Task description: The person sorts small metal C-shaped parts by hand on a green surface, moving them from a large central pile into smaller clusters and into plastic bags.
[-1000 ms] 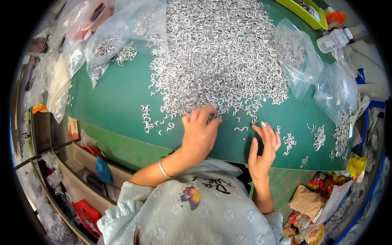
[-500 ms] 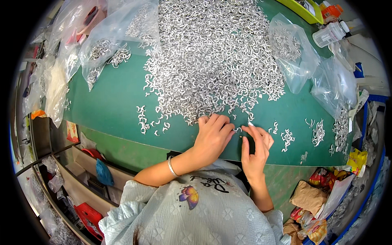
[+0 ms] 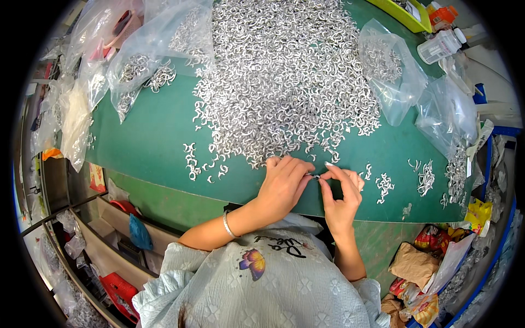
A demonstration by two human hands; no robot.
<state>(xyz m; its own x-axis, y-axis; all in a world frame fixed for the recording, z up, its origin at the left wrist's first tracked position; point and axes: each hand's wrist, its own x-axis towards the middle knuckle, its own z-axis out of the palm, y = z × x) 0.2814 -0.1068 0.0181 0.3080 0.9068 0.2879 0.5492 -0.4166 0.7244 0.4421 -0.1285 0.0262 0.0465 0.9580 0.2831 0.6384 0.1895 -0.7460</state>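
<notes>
My left hand (image 3: pixel 281 183), with a silver bangle on its wrist, is closed in a pinch at the near edge of a large pile of small silver crescent-shaped metal pieces (image 3: pixel 284 82). One small crescent-shaped piece (image 3: pixel 313 175) spans the gap between my two hands. Its one end is at my left thumb and fingertips. My right hand (image 3: pixel 342 191) pinches the other end between thumb and forefinger. The fingers hide much of this piece. All of it happens just above the green tabletop (image 3: pixel 147 147).
Small clusters of pieces (image 3: pixel 385 186) lie to the right. Clear plastic bags (image 3: pixel 394 76) stand at both sides of the pile. A white bottle (image 3: pixel 442 46) and a yellow-green tray (image 3: pixel 402 13) are at the far right. Open drawers (image 3: pixel 109 229) sit below the table at left.
My right thumb and forefinger have closed on the small piece, and that hand has shifted slightly left. The piece has lifted and turned between the hands. My left hand has barely moved.
</notes>
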